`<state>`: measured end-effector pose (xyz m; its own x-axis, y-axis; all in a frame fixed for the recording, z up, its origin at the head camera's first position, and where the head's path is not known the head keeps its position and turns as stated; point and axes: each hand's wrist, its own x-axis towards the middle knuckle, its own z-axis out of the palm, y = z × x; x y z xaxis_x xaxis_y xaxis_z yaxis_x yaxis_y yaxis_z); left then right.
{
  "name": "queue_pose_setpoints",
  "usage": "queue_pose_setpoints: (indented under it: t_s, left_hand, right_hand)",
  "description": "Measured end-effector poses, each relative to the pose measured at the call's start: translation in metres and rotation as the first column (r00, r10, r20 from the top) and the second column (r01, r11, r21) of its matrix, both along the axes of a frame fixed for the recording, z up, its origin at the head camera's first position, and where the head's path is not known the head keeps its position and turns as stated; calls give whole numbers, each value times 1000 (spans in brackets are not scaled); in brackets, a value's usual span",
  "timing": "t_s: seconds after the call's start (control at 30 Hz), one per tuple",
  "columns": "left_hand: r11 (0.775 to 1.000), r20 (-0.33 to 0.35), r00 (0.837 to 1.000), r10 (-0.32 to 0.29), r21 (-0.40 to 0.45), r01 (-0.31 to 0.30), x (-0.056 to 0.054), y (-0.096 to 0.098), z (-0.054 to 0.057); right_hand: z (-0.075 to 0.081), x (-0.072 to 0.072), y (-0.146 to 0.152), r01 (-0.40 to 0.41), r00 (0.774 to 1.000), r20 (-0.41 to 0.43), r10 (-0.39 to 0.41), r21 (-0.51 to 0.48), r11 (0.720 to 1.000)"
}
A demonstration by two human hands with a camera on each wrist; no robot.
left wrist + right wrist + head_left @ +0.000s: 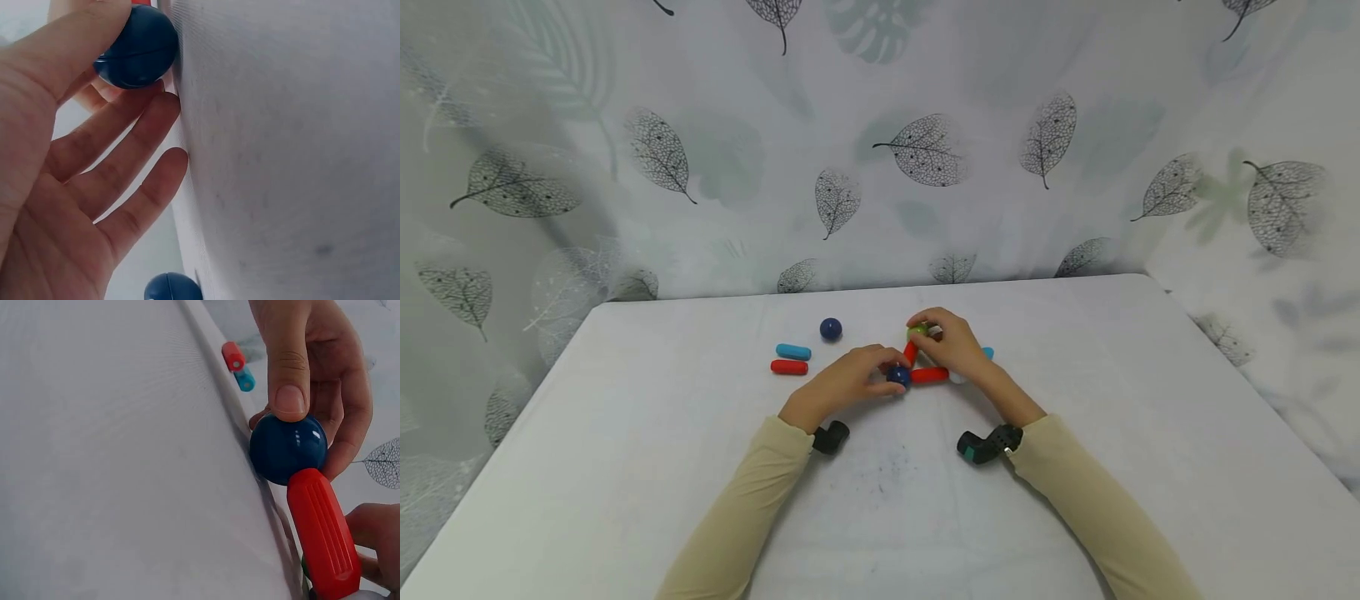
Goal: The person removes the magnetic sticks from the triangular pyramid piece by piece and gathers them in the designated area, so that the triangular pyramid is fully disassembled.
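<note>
My left hand (850, 379) holds a dark blue ball (898, 377) between thumb and fingers on the white table. From this ball a ridged red rod (930, 375) runs right to a white ball (957, 378), which my right wrist partly covers. A second red rod (911, 353) leads from the blue ball toward a green ball (917, 331). My right hand (953, 343) pinches the green ball with thumb and fingertips. Past that wrist shows the end of a light blue rod (988, 352). The right wrist view has the left thumb pressed on the blue ball (287, 453).
Left of the hands lie a loose light blue rod (793, 352) and a loose red rod (789, 367), side by side. Another dark blue ball (831, 329) sits behind them. A leaf-patterned cloth (880, 233) hangs along the table's far edge.
</note>
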<state>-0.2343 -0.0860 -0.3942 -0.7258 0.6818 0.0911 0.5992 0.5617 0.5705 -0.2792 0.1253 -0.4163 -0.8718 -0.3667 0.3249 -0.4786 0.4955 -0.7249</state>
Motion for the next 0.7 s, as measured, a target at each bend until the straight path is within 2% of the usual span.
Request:
queue_pose_setpoints:
  t_s: [0.1,0.17,0.3,0.43,0.57,0.7]
  left_hand:
    - [1000,8,1000,-9,20,8,-1,-1,-2]
    - [999,5,1000,-17,29,17,-2,-1,-3]
    - [999,14,1000,-24,28,24,-3,-1,-5]
    - [1000,40,999,-13,18,12,-4,0,-7]
    - [1000,60,998,-2,19,1,-4,-1,-7]
    - [999,50,999,2,33,-4,-4,-3,-7]
  right_hand:
    - [0,-2,4,-90,996,-28,90,25,996]
    - [0,-4,8,-172,985,-22,173,38,984]
    - [0,-7,18,-324,946,44,322,50,945]
    - [4,-10,24,-436,896,112,430,45,899]
    - [5,-13,24,-505,856,147,496,27,863]
    - [0,-16,24,-525,845,138,516,31,851]
